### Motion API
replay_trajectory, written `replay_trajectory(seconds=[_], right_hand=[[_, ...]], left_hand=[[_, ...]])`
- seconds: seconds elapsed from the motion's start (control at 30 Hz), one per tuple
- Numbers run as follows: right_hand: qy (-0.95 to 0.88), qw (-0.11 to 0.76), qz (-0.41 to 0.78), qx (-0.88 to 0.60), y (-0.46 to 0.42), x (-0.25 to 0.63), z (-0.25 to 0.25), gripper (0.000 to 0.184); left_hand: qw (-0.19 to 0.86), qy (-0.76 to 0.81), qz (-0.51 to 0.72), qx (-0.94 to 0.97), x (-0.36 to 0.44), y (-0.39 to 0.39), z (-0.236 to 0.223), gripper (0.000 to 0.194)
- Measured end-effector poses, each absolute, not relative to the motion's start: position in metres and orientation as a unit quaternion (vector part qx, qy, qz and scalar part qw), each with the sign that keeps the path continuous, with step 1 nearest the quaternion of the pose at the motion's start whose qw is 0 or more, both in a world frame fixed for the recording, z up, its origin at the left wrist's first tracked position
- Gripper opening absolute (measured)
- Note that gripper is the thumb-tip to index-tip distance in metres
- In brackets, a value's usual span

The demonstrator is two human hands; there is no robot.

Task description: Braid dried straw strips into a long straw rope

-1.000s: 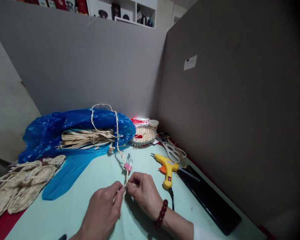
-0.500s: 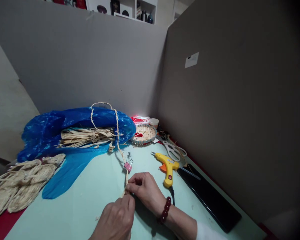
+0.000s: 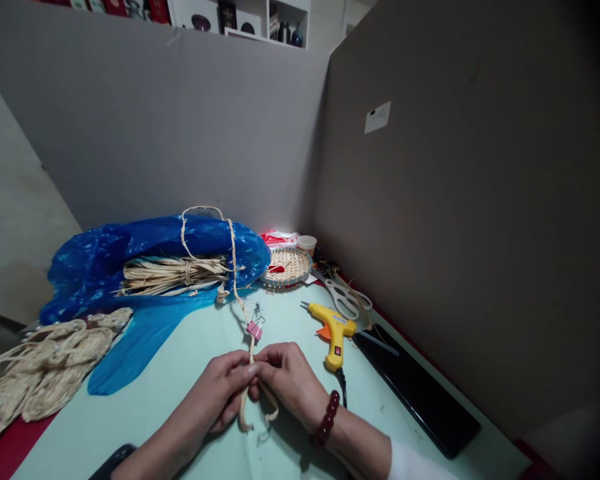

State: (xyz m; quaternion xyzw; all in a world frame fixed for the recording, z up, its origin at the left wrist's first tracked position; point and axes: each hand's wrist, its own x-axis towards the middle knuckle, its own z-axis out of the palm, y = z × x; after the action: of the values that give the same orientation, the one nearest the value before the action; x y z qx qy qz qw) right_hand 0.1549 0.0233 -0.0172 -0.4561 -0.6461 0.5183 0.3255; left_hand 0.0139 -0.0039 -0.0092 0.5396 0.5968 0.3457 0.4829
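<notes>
A long pale braided straw cord runs from the blue bag down to my hands. Just beyond my fingers a pink binder clip is fixed on it. My left hand pinches the cord from the left, thumb against fingers. From the right, my right hand, with a dark red bead bracelet at the wrist, pinches it at the same spot. Below the pinch two loose straw ends hang apart, curling over the table. The fingertips meet, so the exact grip point is partly hidden.
A yellow glue gun and white-handled scissors lie to the right, by a black flat case. Behind are a woven basket and a blue plastic bag with a straw bundle. Coiled braids lie left.
My left hand has moved up and forward from below to meet my right hand at the cord. Two loose straw ends now show beneath the fingers. My right hand has barely moved.
</notes>
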Motion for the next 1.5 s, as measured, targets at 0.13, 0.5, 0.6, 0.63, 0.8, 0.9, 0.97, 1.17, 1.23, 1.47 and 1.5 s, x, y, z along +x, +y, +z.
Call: replay_trajectory(seconds=[0.13,0.5,0.6,0.63,0.8,0.9,0.97,1.17,1.23,1.47,1.5], right_hand=[[-0.673,0.315,0.484,-0.463,0.023,0.157,-0.013,0.021],[-0.787,0.267,0.267,-0.489,0.007,0.162,0.002,0.018],[-0.820,0.232,0.172,-0.494,0.002,0.160,0.002,0.019],[-0.828,0.225,0.149,-0.492,0.001,0.160,0.001,0.019],[-0.860,0.235,0.073,-0.447,-0.009,0.156,-0.008,0.011],[-0.892,0.225,0.015,-0.392,-0.013,0.153,-0.015,0.007],[-0.914,0.208,-0.025,-0.347,-0.014,0.151,-0.018,0.013],[-0.912,0.232,0.049,-0.336,-0.016,0.153,-0.008,0.015],[-0.861,0.288,0.119,-0.401,-0.012,0.157,0.002,0.024],[-0.730,0.262,0.469,-0.422,0.009,0.161,0.002,0.016],[-0.719,0.250,0.500,-0.414,0.011,0.161,-0.001,0.016]], left_hand=[[0.562,0.573,0.339,0.491,0.016,-0.002,-0.018,0.037],[0.420,0.608,0.356,0.572,0.011,0.000,-0.013,0.022],[0.398,0.613,0.351,0.585,0.009,0.000,-0.013,0.026],[0.399,0.612,0.351,0.586,0.009,0.001,-0.013,0.028],[0.459,0.592,0.353,0.561,0.006,0.003,-0.020,0.032],[0.523,0.576,0.349,0.522,0.005,0.002,-0.022,0.035],[0.555,0.568,0.348,0.498,0.005,0.001,-0.021,0.038],[0.586,0.560,0.344,0.474,-0.001,-0.001,-0.014,0.032],[0.589,0.559,0.341,0.473,-0.002,-0.002,-0.012,0.030],[0.600,0.539,0.335,0.488,-0.002,-0.001,-0.014,0.038],[0.596,0.538,0.333,0.494,-0.002,-0.001,-0.015,0.039]])
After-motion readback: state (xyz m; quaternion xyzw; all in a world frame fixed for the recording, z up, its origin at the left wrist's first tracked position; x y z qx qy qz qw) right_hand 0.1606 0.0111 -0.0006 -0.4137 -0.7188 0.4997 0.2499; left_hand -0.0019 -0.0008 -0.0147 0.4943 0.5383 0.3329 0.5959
